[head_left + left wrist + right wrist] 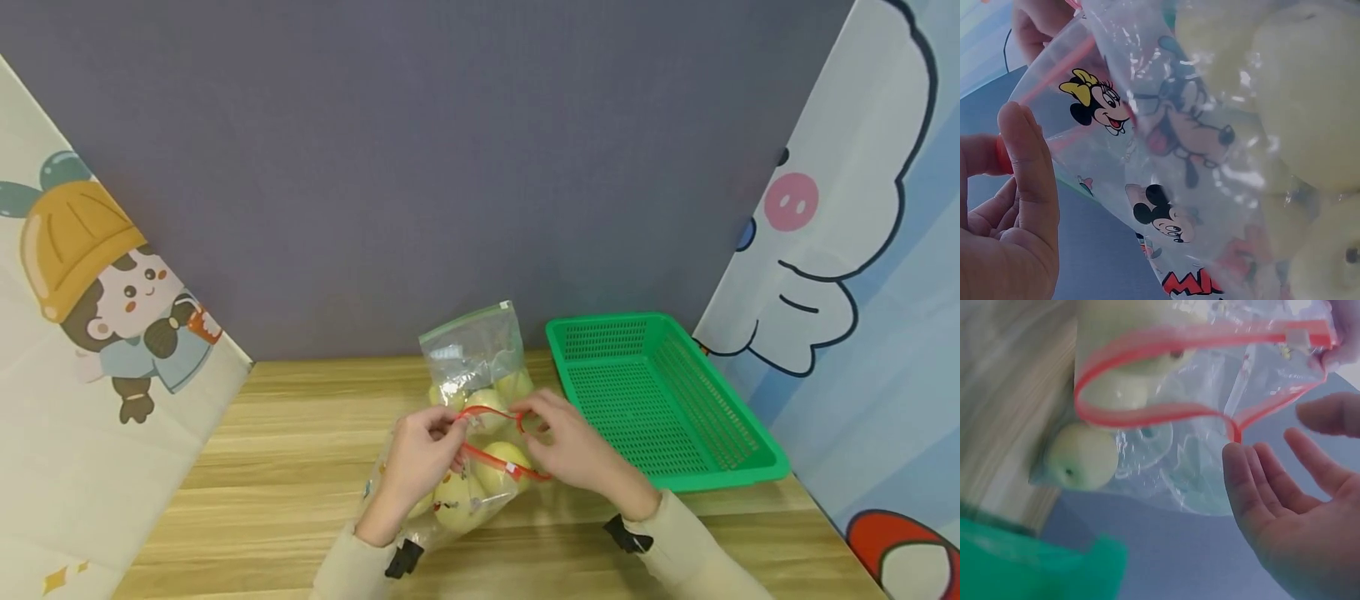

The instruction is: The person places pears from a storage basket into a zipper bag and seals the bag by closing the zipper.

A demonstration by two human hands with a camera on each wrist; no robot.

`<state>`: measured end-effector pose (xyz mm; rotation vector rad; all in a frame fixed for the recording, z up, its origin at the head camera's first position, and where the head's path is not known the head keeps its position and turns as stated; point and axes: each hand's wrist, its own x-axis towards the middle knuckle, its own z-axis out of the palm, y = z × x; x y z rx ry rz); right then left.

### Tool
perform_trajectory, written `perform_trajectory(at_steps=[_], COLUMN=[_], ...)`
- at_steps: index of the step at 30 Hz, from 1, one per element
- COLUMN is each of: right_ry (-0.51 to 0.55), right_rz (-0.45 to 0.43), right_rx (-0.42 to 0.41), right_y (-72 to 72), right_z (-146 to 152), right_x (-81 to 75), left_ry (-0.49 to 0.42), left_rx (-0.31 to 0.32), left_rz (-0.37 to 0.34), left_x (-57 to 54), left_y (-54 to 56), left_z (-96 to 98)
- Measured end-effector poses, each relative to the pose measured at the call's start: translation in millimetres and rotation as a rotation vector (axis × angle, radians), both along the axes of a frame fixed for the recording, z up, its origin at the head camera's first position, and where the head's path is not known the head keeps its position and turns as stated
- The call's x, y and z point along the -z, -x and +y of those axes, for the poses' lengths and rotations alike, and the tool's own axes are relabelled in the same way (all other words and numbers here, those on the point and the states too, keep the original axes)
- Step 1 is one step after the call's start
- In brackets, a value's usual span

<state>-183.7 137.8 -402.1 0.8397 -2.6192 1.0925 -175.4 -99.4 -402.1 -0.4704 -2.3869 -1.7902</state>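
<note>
A clear zip bag with a red closure [498, 461] lies on the table, its mouth spread apart and pale yellow-green round fruit [459, 504] inside. Cartoon prints [1169, 134] cover its plastic. My left hand [420, 454] pinches the left end of the red closure between thumb and finger. On the right, a fingertip of my right hand [1310, 512] touches the closure's other end, with the thumb held apart. A white slider [1297, 339] sits on the near strip. Just behind stands a second clear bag with a green closure [468, 350], also holding pale fruit.
A green plastic basket [720, 480] stands to the right on the wooden table [270, 467]. A grey panel [450, 167] rises behind the table. Cartoon-printed panels flank both sides.
</note>
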Motion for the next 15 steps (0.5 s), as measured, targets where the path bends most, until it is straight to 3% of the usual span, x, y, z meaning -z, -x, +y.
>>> perform_trajectory(at_steps=[6,15], right_ry=[-0.167,-0.349], right_rz=[0.085,0.169], right_rx=[0.014,-0.047], right_y=[11.4,22.7], right_z=[7.7,9.7], right_x=[-5.9,-8.7], left_ry=[-0.025,-0.019], left_rx=[-0.006,-0.004], left_rz=[-0.010,-0.028], left_x=[-1.9,-1.1], left_y=[0.4,-0.3], left_z=[0.5,-1.2])
